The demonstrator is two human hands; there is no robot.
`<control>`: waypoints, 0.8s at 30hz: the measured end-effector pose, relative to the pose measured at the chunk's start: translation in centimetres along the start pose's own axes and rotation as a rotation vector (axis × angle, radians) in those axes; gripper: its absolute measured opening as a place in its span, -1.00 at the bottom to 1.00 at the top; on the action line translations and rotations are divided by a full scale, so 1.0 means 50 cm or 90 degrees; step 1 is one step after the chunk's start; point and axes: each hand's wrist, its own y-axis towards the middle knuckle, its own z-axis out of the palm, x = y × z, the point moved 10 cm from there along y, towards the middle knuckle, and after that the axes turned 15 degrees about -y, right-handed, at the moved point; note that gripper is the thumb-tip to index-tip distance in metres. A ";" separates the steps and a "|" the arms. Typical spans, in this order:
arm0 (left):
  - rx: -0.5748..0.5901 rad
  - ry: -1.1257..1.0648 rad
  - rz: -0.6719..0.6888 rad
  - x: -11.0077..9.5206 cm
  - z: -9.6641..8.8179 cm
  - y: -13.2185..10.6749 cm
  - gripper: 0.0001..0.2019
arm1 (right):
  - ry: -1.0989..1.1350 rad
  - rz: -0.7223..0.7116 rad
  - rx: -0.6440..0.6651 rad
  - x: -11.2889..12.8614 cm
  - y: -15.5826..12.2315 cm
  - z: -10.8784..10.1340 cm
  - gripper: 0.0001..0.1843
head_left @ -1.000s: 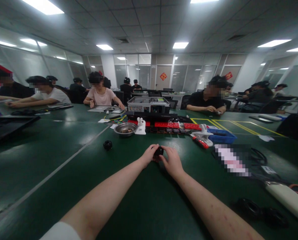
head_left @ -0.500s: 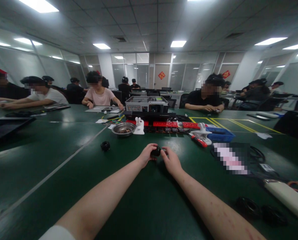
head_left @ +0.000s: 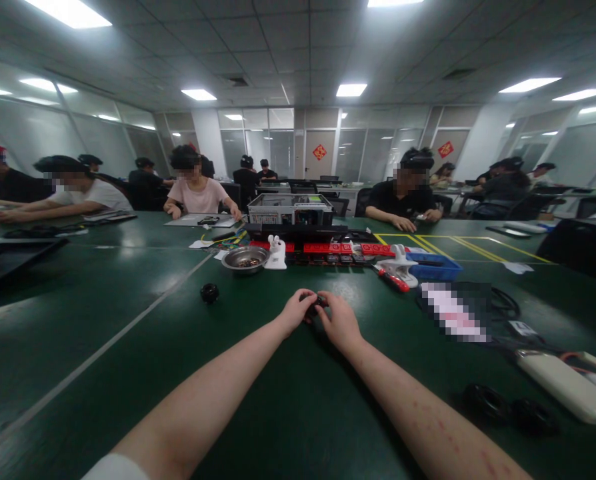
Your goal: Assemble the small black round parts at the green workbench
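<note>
In the middle of the green table, my left hand is closed around a small, glossy black round part. My right hand grips the same part from the other side, thumb and fingers pressed against it. Fingers cover most of the part, so its exact kind is hidden. A similar black round part lies on the table to the left of my hands. Two more dark ring-shaped parts sit near my right forearm.
Beyond my hands stand a metal bowl with small pieces, a white clamp stand, a red-handled screwdriver, a blue tray and an open computer case. A white power bank-like block and cables lie right. Co-workers sit around.
My right hand has closed in on the black round part, its fingers now touching it and hiding more of it. The view has shifted slightly.
</note>
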 end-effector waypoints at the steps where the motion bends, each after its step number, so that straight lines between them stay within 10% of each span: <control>1: -0.002 -0.005 -0.004 0.000 0.000 0.000 -0.78 | -0.002 -0.005 -0.001 0.002 0.000 0.000 -0.71; 12: -0.008 -0.065 -0.009 -0.008 -0.004 -0.004 -0.81 | -0.002 0.137 0.132 -0.057 0.002 0.058 -0.61; 24: 0.010 -0.073 -0.029 -0.005 0.001 -0.006 -0.67 | 0.049 -0.016 0.035 -0.006 0.004 0.017 -0.66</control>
